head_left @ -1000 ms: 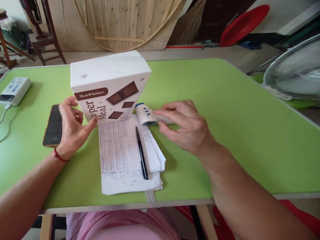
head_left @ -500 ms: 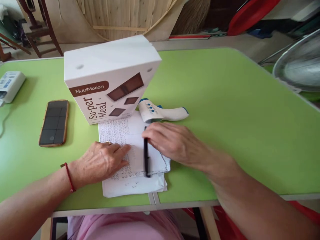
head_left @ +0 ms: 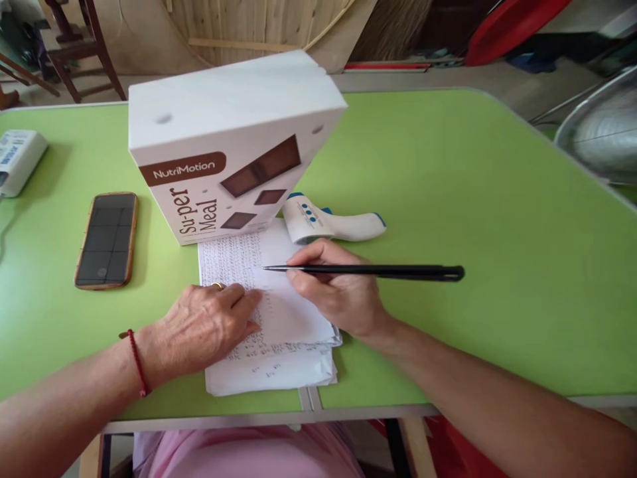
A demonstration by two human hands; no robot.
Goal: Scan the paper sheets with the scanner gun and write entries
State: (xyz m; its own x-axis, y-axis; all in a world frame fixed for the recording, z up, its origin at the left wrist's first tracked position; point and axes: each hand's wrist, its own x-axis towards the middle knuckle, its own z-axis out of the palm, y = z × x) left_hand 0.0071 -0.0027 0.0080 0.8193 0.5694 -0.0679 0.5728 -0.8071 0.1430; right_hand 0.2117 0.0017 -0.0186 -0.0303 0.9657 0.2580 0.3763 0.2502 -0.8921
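Between the thumb and fingers of my right hand (head_left: 343, 292) is a black pen (head_left: 388, 270), lying nearly level with its tip pointing left over the paper. I cannot tell whether the tip touches the page. My left hand (head_left: 213, 325) rests with fingers extended on the left side of the written sheets (head_left: 293, 312), covering part of the handwriting. More loose paper (head_left: 269, 375) shows beneath, towards the table's front edge. A white NutriMotion box (head_left: 233, 106) stands upright at the top of the sheets. Just beyond my right hand lies a white and blue infrared thermometer (head_left: 333, 224).
On the green table (head_left: 472, 199), a smartphone (head_left: 107, 239) in a brown-edged case lies left of the box. Farther left sits a white device (head_left: 22, 159) with a cable. A wooden chair (head_left: 82, 50) stands behind the table, and a round metallic object (head_left: 602, 133) is at the right.
The pen has swung from pointing towards me to lying level, its tip now left over the page. My right hand has turned its grip; my left hand stays on the paper.
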